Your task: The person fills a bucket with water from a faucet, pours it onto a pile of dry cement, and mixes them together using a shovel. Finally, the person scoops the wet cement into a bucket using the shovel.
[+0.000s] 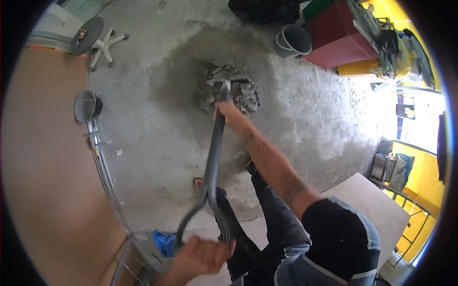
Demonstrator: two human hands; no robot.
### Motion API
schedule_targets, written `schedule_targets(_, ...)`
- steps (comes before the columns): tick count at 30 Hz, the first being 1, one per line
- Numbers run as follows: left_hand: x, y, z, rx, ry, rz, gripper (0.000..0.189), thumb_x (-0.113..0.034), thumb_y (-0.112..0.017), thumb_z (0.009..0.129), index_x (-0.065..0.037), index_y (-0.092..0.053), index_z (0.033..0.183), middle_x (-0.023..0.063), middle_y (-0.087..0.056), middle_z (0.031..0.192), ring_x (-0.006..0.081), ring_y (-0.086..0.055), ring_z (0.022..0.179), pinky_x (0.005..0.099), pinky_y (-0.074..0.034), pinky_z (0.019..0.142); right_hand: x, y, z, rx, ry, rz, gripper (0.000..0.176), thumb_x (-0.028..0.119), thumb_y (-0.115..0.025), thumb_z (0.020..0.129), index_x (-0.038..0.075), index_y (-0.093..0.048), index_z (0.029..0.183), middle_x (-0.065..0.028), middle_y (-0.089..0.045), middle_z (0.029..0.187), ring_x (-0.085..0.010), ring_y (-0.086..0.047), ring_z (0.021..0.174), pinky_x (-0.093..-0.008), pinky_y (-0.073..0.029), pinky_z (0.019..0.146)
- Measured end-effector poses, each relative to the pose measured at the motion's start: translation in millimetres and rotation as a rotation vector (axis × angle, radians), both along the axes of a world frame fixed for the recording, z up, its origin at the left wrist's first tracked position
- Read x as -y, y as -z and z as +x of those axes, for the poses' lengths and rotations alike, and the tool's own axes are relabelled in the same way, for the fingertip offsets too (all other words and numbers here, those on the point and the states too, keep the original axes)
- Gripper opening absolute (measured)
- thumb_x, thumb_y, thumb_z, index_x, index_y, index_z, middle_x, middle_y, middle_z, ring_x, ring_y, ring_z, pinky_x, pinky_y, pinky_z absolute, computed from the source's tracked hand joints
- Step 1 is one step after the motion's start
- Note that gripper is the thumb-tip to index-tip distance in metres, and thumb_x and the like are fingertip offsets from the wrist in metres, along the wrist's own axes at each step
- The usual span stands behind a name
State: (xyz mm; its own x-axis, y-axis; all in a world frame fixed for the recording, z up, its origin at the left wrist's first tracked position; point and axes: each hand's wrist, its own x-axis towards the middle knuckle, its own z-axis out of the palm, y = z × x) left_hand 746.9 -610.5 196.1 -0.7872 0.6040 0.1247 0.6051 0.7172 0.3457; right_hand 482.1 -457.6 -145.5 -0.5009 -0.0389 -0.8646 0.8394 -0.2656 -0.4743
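Observation:
A grey-shafted shovel (215, 148) runs away from me down to a pile of wet mortar or concrete mix (248, 97) on the floor. Its blade (228, 75) is partly sunk in the grey mix. My left hand (202, 257) is closed around the grip of the D-shaped handle, near my body. Further down, my right hand (230, 113) wraps the shaft just above the blade, with that arm stretched forward. A dark wet patch (176, 71) surrounds the pile.
A grey bucket (293, 40) stands beside a dark red box (338, 38) at the upper right. To the left are a round stool on casters (90, 38), a round pot-like container (87, 107) and a large brown board (52, 143). A pale board (365, 205) lies at right.

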Motion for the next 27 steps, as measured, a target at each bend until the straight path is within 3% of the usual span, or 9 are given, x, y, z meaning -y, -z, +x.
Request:
schedule_targets(2, 1, -14, 31, 0.218, 0.198, 0.015, 0.024, -0.019, -0.063, 0.074, -0.016, -0.045, 0.059, -0.0033, -0.037, 0.05, 0.0108, -0.047, 0.047, 0.0265, -0.037, 0.052, -15, -11, 41, -0.053, 0.013, 0.024, 0.014, 0.008, -0.057, 0.081, 0.005, -0.049, 0.07, -0.0087, -0.049, 0.058, -0.0222, -0.049, 0.048, -0.0386, -0.043, 0.043)
schedule_targets(5, 2, 72, 73, 0.224, 0.284, -0.175, 0.012, -0.02, -0.057, 0.073, -0.014, -0.053, 0.064, 0.0002, -0.048, 0.053, 0.0134, -0.054, 0.05, 0.0266, -0.042, 0.059, -23, 24, 60, -0.015, 0.13, -0.054, 0.01, 0.005, -0.057, 0.08, 0.005, -0.048, 0.076, -0.0077, -0.048, 0.06, -0.0207, -0.049, 0.048, -0.0368, -0.043, 0.043)
schedule_targets(7, 17, 126, 92, 0.578, 0.175, -0.278, 0.008, -0.017, -0.056, 0.072, -0.012, -0.057, 0.066, 0.0031, -0.056, 0.056, 0.0164, -0.058, 0.052, 0.0315, -0.044, 0.058, -19, 67, 73, 0.092, 0.209, -0.115, 0.012, 0.004, -0.056, 0.08, 0.005, -0.044, 0.081, -0.0062, -0.047, 0.061, -0.0179, -0.048, 0.048, -0.0334, -0.043, 0.043)
schedule_targets(12, 54, 47, 131, 0.74, 0.185, -0.311, 0.008, -0.019, -0.057, 0.068, -0.012, -0.058, 0.063, 0.0059, -0.061, 0.059, 0.0213, -0.061, 0.054, 0.0373, -0.046, 0.048, 0, -9, 121, 0.001, 0.339, -0.241, 0.017, 0.0, -0.054, 0.078, 0.007, -0.04, 0.085, -0.0049, -0.046, 0.062, -0.0154, -0.046, 0.047, -0.0303, -0.042, 0.042)
schedule_targets(15, 85, 76, 170, 0.892, 0.15, -0.411, 0.006, -0.019, -0.059, 0.067, -0.013, -0.06, 0.064, 0.005, -0.06, 0.058, 0.0207, -0.061, 0.054, 0.0385, -0.047, 0.05, 25, -3, 152, 0.045, 0.408, -0.253, 0.012, 0.002, -0.053, 0.079, 0.007, -0.042, 0.083, -0.0033, -0.045, 0.061, -0.0141, -0.044, 0.046, -0.0282, -0.041, 0.042)
schedule_targets(19, 93, 134, 108, 0.792, 0.208, -0.43, 0.003, -0.019, -0.062, 0.064, -0.017, -0.065, 0.065, 0.0038, -0.064, 0.063, 0.0202, -0.063, 0.057, 0.0394, -0.047, 0.055, 29, 69, 113, 0.113, 0.309, -0.202, 0.011, 0.003, -0.052, 0.08, 0.008, -0.043, 0.075, -0.0037, -0.045, 0.058, -0.0141, -0.045, 0.045, -0.0289, -0.042, 0.042)
schedule_targets(23, 129, 68, 120, 0.73, 0.168, -0.361, 0.003, -0.019, -0.064, 0.063, -0.017, -0.063, 0.061, 0.0036, -0.063, 0.061, 0.0216, -0.062, 0.055, 0.0397, -0.046, 0.054, 51, 26, 140, 0.034, 0.395, -0.224, 0.014, 0.008, -0.05, 0.08, 0.005, -0.046, 0.067, -0.0049, -0.045, 0.055, -0.0173, -0.045, 0.043, -0.0307, -0.041, 0.04)
schedule_targets(24, 145, 48, 149, 0.767, 0.199, -0.527, 0.004, -0.019, -0.066, 0.061, -0.017, -0.064, 0.062, 0.0035, -0.063, 0.062, 0.0215, -0.062, 0.056, 0.039, -0.046, 0.057, 65, 11, 175, -0.027, 0.351, -0.2, 0.013, 0.007, -0.05, 0.079, 0.005, -0.046, 0.067, -0.0055, -0.045, 0.055, -0.0176, -0.045, 0.042, -0.031, -0.041, 0.041)
schedule_targets(27, 164, 82, 150, 0.796, 0.187, -0.577, 0.007, -0.02, -0.068, 0.059, -0.016, -0.063, 0.063, 0.0031, -0.062, 0.062, 0.0207, -0.061, 0.057, 0.0382, -0.046, 0.062, 90, 27, 167, -0.03, 0.393, -0.169, 0.01, 0.005, -0.05, 0.078, 0.005, -0.046, 0.068, -0.0065, -0.045, 0.055, -0.0181, -0.046, 0.042, -0.0316, -0.041, 0.041)
